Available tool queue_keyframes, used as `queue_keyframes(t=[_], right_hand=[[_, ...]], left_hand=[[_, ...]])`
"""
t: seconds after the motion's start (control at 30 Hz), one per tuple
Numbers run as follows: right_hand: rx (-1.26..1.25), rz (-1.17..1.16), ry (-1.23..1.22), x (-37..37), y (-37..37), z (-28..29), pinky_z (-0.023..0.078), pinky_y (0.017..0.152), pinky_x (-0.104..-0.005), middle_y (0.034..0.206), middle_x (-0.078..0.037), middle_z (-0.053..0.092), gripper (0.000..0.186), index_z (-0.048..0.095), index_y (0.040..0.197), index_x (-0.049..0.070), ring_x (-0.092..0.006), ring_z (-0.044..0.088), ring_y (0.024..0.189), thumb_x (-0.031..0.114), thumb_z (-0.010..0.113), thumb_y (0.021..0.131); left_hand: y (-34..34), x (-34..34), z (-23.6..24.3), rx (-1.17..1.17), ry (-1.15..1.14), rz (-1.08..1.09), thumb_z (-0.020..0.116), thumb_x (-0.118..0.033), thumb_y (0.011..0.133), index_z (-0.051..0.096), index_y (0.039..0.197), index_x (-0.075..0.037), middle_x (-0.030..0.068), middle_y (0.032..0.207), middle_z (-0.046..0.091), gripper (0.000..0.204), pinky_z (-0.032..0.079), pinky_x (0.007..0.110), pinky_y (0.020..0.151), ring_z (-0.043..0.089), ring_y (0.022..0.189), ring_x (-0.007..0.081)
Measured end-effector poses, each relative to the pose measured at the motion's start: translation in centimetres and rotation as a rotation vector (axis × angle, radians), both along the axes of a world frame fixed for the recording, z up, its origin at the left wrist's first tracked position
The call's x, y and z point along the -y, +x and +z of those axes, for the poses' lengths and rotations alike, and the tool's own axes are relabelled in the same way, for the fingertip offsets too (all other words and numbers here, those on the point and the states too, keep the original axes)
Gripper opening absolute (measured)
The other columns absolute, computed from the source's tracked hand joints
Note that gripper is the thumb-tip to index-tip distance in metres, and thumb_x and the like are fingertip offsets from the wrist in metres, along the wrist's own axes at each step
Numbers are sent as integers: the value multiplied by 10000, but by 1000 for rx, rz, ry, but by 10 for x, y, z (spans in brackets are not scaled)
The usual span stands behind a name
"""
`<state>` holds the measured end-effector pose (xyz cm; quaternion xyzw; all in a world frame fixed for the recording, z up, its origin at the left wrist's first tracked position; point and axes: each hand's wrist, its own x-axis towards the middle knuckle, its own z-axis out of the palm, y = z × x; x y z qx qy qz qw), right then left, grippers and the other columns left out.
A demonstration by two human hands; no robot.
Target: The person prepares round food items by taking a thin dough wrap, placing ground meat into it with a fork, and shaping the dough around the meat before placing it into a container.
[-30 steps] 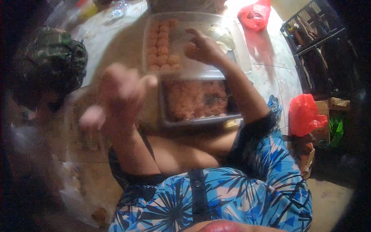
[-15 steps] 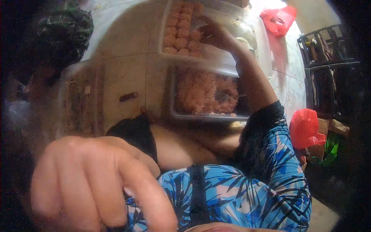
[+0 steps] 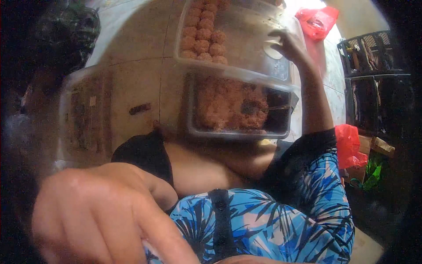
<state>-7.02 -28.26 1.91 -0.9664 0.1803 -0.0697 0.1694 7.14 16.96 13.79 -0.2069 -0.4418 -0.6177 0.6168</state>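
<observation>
My left hand (image 3: 101,215) is raised very close to the camera at the lower left, blurred, with its fingers curled; I cannot tell whether it holds anything. My right hand (image 3: 290,46) reaches to the far right part of a clear plastic box (image 3: 246,72), fingers bent over a small white round thing (image 3: 272,52). Rows of orange-brown balls (image 3: 202,37) fill the box's left side. Nearer to me stands a clear tray (image 3: 281,130) of loose orange minced mixture (image 3: 228,105).
A tiled floor (image 3: 132,83) lies under the containers, with a small dark scrap (image 3: 140,108) on it. Red plastic bags sit at the top right (image 3: 317,20) and at the right (image 3: 349,145). Dark crates (image 3: 373,79) stand at the right, a dark bundle (image 3: 66,35) at the top left.
My left hand has come up from mid-view to right in front of the camera. My right hand moved from the rows of balls to the box's right side.
</observation>
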Motion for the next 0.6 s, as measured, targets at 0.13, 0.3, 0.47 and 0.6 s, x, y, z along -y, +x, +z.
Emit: queue_keyframes(t=[0.13,0.3,0.47,0.6], right_hand=[[-110,-15,0,-5,-12,-14,497,737,-372,897,-133,660,233,667,876,58,-264,635,876,159,738,678],[-190,-113,-65,-11,-13,-16,500,714,-354,827,-113,663,153,656,844,104,-239,649,803,207,702,741],[306,-315,33,-40,-56,18,500,655,-288,806,-86,666,148,614,939,89,-175,644,754,208,630,853],[692,-105,1018,-126,-87,27,481,694,-230,874,-4,612,147,587,1000,-14,-80,571,798,56,597,871]], left_hand=[[-11,27,11,-9,66,-15,477,-65,809,499,567,-3,251,541,511,251,440,688,536,544,472,361],[-33,28,19,-57,86,194,494,-11,820,525,618,-40,134,563,466,207,499,537,533,473,456,228],[-17,97,14,-150,68,171,571,-126,835,485,829,-42,170,509,504,120,486,558,545,528,436,255],[-29,141,-39,487,385,916,802,-345,658,309,1331,-57,166,1149,541,883,376,347,921,571,966,216]])
